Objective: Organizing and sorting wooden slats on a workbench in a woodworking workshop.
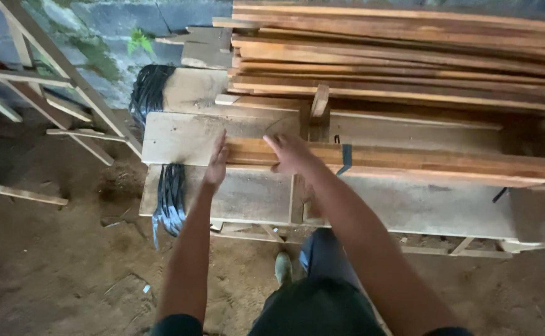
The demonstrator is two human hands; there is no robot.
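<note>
Both hands lie on a bundle of reddish planks (409, 160). Fingers of the left hand (217, 163) are straight and close together, flat against the bundle's cut end; fingers of the right hand (289, 152) are spread a little and curled over its top edge, gripping nothing fully. From the fingers the bundle runs toward 3 o'clock, bound by a dark strap (346, 158). It rests on pale wide boards (185, 138) (a coil of black strapping (170, 199) hangs at 7 o'clock). At 12 o'clock more planks (403, 56) are stacked. A dirt floor (48, 261) and stone wall (98, 31) surround it.
</note>
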